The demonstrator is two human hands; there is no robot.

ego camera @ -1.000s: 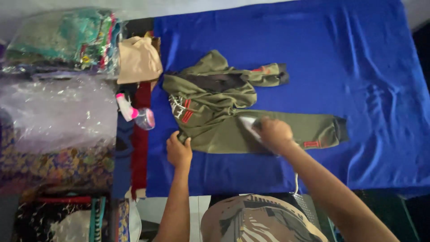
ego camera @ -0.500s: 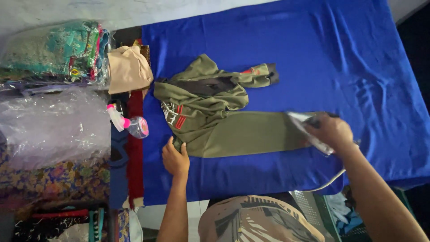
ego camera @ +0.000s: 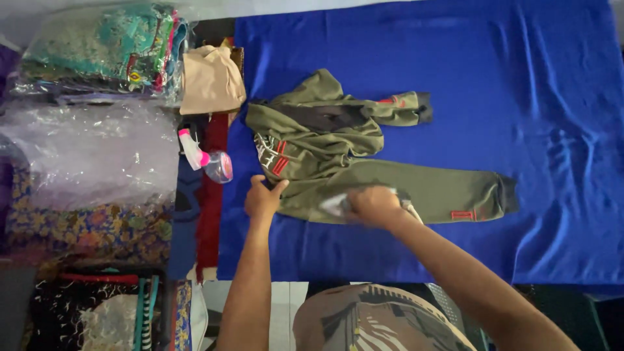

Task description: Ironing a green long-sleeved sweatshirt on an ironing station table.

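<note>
An olive green hooded top (ego camera: 325,140) with red and white marks lies on a blue cloth (ego camera: 455,65), one sleeve (ego camera: 442,192) stretched out to the right. My left hand (ego camera: 263,198) presses down on the garment's near left edge. My right hand (ego camera: 374,205) grips the handle of a clothes iron (ego camera: 338,206), which rests on the sleeve near the body of the top. The iron is blurred and mostly hidden by my hand.
A pink and white spray bottle (ego camera: 205,159) lies left of the blue cloth. A folded beige garment (ego camera: 211,81) sits above it. Stacks of clothes in clear plastic bags (ego camera: 91,149) fill the left side. Dark red and navy cloth strips (ego camera: 211,208) run along the cloth's left edge.
My right hand slid the iron out to the sleeve's cuff at the right, then back left along the sleeve toward the body. My left hand stayed on the garment's edge.
</note>
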